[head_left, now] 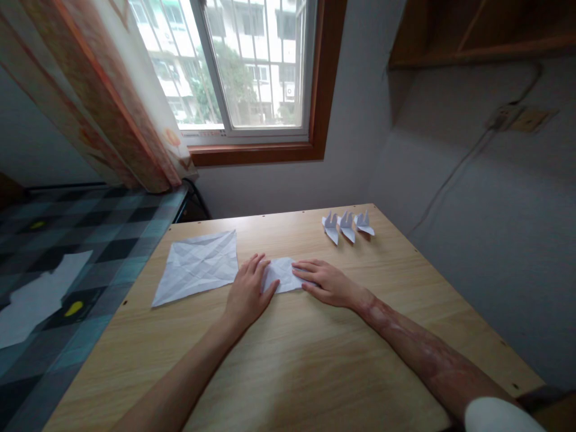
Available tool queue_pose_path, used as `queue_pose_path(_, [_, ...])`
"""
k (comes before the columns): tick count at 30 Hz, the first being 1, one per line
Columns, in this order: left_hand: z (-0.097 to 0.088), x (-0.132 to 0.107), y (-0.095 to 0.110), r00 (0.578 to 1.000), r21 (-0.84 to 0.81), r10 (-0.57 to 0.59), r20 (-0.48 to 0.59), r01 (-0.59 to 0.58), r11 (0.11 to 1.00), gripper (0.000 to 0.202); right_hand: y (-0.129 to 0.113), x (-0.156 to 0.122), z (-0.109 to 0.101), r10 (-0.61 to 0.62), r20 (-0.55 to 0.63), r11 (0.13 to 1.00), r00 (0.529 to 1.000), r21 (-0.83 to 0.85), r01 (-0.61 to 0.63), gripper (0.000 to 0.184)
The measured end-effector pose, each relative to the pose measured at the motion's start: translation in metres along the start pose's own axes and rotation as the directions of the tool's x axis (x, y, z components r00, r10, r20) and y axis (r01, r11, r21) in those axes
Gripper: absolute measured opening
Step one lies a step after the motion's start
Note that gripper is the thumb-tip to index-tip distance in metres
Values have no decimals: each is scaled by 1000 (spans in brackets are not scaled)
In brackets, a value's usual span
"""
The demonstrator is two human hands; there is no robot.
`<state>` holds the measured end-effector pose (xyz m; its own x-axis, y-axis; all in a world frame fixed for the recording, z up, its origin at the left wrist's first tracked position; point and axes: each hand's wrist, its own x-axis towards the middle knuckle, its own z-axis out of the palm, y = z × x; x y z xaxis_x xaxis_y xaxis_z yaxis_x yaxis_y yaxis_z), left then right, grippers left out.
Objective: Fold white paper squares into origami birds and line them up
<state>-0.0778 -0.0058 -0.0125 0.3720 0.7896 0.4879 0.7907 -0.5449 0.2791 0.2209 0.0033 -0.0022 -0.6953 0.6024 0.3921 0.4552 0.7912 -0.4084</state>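
A small folded sheet of white paper (282, 268) lies flat on the wooden table (288, 354) between my hands. My left hand (250, 287) rests on its left edge with the fingers stretched out and the thumb apart. On the paper's right side, my right hand (329, 282) lies palm down, its fingers extended over the edge. Both hands press on the sheet and hide its ends. Just left of my left hand lies a larger creased white sheet (198, 264), opened out flat.
Three folded white paper figures (346, 227) stand in a row at the table's back right. To the left, a checked bed cover (112, 240) carries torn-looking white paper (45, 294). A curtain (103, 90) hangs beside the window (261, 72). A cord (454, 171) runs down the right wall.
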Motion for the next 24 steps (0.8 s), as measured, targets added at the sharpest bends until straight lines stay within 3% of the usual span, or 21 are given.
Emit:
queue_pose_path(2, [-7, 1, 5, 999, -3, 49, 21, -49, 999, 25, 0, 0, 0, 8, -7, 999, 1000, 36, -8, 46])
queue_pose_path(5, [-14, 0, 12, 978, -82, 162, 132, -152, 985, 36, 1, -1, 2, 15, -31, 997, 999, 79, -13, 52])
queue_pose_path(12, [-21, 1, 26, 870, -218, 405, 280, -354, 910, 36, 4, -3, 7, 21, -98, 989, 995, 148, -6, 40])
queue_pose_path(14, [-23, 2, 28, 880, -196, 385, 277, -340, 920, 31, 3, -3, 6, 25, -121, 983, 992, 182, -3, 35])
queue_pose_path(18, [-23, 3, 27, 948, -77, 249, 199, -239, 968, 25, -2, -2, 0, 2, -100, 982, 995, 188, 17, 32])
queue_pose_path(22, [-19, 2, 25, 968, -20, 178, 177, -177, 984, 55, -7, -2, -3, -63, -50, 978, 997, 198, 72, 40])
queue_pose_path(24, [-17, 1, 23, 973, -12, 160, 167, -160, 987, 50, -7, -2, -3, -73, -60, 981, 996, 176, 83, 42])
